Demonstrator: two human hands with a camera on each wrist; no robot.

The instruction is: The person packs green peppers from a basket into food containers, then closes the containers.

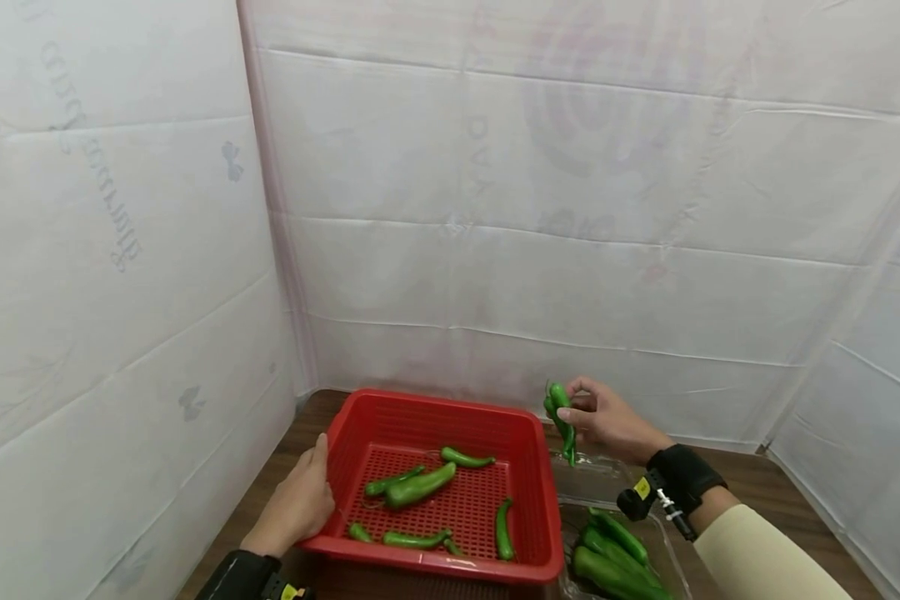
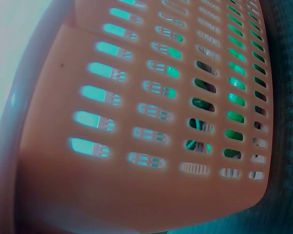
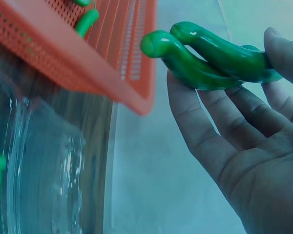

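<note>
White sheeting behind, right hand (image 1: 607, 421) pinches two green peppers (image 1: 561, 417) at centre-right while left hand (image 1: 296, 500) grips the red basket (image 1: 360, 421) lower left.

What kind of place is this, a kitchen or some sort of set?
Probably a staged recording booth, not a kitchen: white sheeting walls in a wooden table, holding only a red basket of green peppers.
</note>
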